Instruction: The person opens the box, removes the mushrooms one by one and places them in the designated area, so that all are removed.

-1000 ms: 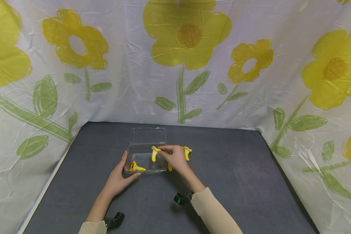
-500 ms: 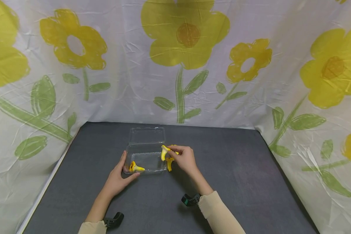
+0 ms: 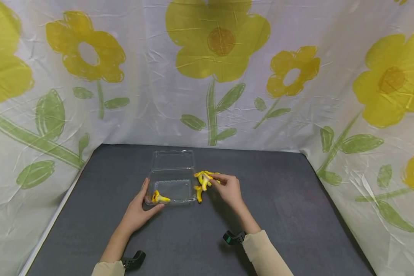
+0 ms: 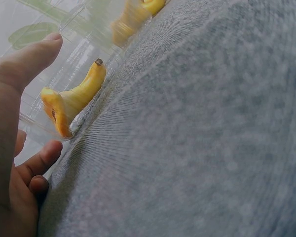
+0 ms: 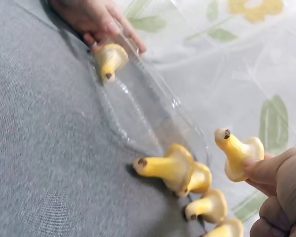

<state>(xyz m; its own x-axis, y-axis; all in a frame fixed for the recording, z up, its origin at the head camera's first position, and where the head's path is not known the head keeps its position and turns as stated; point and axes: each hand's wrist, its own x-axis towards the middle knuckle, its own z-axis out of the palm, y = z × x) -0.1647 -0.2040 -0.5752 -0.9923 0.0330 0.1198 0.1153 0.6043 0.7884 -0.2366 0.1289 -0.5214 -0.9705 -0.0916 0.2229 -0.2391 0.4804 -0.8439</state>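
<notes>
A clear plastic clamshell box [image 3: 174,184] lies with its lid [image 3: 174,159] folded back. One yellow chanterelle mushroom [image 3: 160,197] rests inside at the near left corner. My left hand [image 3: 138,211] touches that corner, fingers along the left side and thumb stretched along the front. Between thumb and fingertips my right hand [image 3: 229,189] pinches another chanterelle [image 5: 238,153], raised off the table just right of the box. Below it, several more chanterelles [image 5: 170,168] lie beside the box's right wall; the right hand partly hides them in the head view.
A dark grey cloth-covered table [image 3: 279,214] extends around the box. White curtain [image 3: 151,96] printed with yellow flowers encloses the back and sides. Black bands [image 3: 133,260] are worn on both wrists.
My right hand has moved right with the pinched chanterelle, from above the box to over the chanterelles beside it. The left hand and the box have stayed in place.
</notes>
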